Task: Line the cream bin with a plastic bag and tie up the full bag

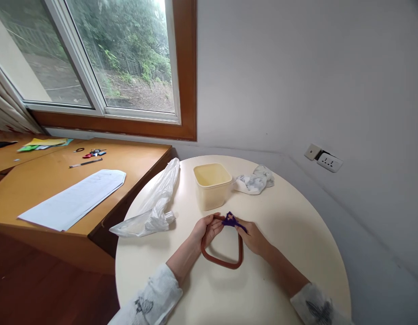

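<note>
In the head view, my left hand grips a brown rounded-square frame by its far left side, thumb on top and fingers behind. I cannot tell whether its middle is open or see-through. My right hand pinches a small dark purple piece that looks like cloth, pressing it against the frame's far edge. The frame is held tilted above the round cream table. Just beyond my hands stands a pale yellow square tub with no lid on it.
A crumpled clear plastic bag lies at the table's left, and another crumpled bag right of the tub. A wooden desk at left bears paper sheets, a pen and keys. The wall borders the right.
</note>
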Tool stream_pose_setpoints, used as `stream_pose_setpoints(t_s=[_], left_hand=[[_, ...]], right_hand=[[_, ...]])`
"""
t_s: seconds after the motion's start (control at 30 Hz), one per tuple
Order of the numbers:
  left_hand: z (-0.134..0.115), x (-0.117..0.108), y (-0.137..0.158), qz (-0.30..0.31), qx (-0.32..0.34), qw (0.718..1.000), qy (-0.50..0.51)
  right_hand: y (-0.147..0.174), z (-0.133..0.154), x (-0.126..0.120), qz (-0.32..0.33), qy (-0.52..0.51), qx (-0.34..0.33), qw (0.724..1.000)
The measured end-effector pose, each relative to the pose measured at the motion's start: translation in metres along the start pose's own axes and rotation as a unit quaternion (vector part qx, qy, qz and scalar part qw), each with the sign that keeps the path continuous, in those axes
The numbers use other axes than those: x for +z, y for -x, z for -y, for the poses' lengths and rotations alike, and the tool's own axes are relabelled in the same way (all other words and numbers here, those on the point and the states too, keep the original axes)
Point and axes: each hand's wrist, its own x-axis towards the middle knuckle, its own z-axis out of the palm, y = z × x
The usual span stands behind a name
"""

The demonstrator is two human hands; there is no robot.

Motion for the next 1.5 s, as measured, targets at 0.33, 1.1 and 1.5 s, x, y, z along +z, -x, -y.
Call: stream_pose_setpoints(t_s=[0.33, 1.1, 1.5], left_hand=[[0.006, -0.002, -0.007, -0.036, 0.037, 0.998, 0.020], [-0.005, 0.012, 0.018, -0.043, 0.147, 0.988, -0.018], [-0.024, 0.014, 0.034, 0.036, 0.224, 0.971, -0.069]], right_hand=[[0.087, -0.007, 0.016, 0.010, 0.151, -0.018, 0.988], [0.072, 0.073, 0.027, -0.085, -0.234, 0.215, 0.944], [0.037, -0.013, -0.105, -0.147, -0.165, 0.326, 0.919]])
